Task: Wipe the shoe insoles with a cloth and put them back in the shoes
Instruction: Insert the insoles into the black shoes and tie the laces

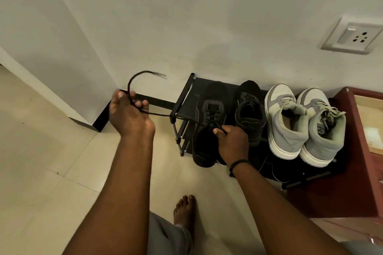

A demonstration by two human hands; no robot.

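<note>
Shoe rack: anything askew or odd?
Yes. The left black sneaker overhangs the shoe rack's front edge, and its lace is pulled far left, gripped by the left hand. Right hand pinches the lacing.

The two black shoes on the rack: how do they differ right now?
The left black shoe is held at its tongue by the right hand, and its lace is pulled out sideways by the left hand; the right black shoe is untouched, its lace still in place. The left one sticks out over the rack's front edge; the right one sits further back. Both are dark, toes to the wall.
</note>
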